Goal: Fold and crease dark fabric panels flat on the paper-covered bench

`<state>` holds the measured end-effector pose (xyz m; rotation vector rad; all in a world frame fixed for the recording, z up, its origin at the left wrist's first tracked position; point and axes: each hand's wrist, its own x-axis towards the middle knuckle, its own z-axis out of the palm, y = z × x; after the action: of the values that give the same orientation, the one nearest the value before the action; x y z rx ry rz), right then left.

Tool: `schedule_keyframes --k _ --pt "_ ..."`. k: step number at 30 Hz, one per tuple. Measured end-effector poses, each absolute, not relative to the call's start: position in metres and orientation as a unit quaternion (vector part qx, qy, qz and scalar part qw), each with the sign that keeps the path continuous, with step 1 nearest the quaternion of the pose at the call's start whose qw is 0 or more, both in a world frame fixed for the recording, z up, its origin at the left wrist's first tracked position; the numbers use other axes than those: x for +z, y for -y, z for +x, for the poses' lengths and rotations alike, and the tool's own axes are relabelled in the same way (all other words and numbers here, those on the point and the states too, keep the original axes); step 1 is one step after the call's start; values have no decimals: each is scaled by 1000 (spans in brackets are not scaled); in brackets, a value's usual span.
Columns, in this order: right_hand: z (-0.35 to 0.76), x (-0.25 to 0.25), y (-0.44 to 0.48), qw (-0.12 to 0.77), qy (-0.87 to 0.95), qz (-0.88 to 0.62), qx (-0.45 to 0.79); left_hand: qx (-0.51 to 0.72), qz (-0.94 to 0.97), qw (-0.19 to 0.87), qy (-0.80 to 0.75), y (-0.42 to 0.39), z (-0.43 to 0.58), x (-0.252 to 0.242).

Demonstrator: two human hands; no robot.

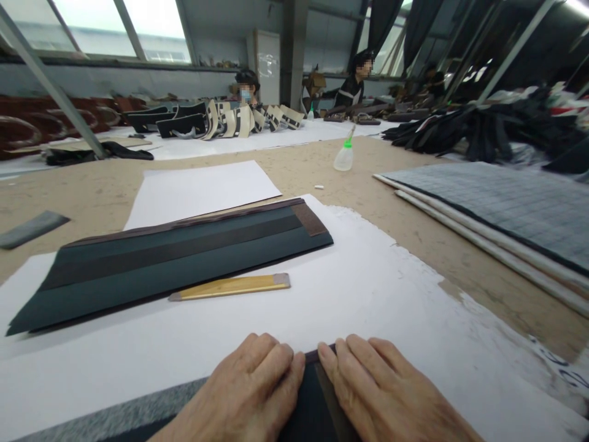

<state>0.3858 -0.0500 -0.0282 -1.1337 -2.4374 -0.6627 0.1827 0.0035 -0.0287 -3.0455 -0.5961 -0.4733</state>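
At the bottom middle, my left hand [248,387] and my right hand [377,387] sit side by side on a dark blue-green sheet piece [306,408]. Both sets of fingers are curled and pressed on its far edge, where a dark brown folded strip [313,356] shows between the thumbs. A grey felt-like strip [133,405] runs out to the left from under my left hand. Beyond the hands lies a flat yellow tool with grey ends [234,286]. Behind it is a stack of dark green pieces [184,252] with brown bands. My palms hide much of the held piece.
White paper [368,288] covers the near table, its right edge torn. A white sheet [202,190], a green-capped bottle [343,156] and a small white stub [319,186] lie farther off. Grey padded sheets [501,202] are stacked right, a grey strip [34,228] left. People work behind.
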Motion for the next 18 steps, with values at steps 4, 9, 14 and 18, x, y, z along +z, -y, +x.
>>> schedule_keyframes --k 4,9,14,18 --pt "389 -30 47 200 864 -407 -219 -136 -971 -18 194 -2 177 -25" --pt "393 -33 47 183 877 -384 -223 -147 -969 -17 198 -1 178 -15" --pt "392 -40 43 173 880 -369 -244 -178 -962 -10 206 -1 177 -11" --pt "389 -37 42 160 879 -390 -223 -211 -957 -16 200 0 165 -17"
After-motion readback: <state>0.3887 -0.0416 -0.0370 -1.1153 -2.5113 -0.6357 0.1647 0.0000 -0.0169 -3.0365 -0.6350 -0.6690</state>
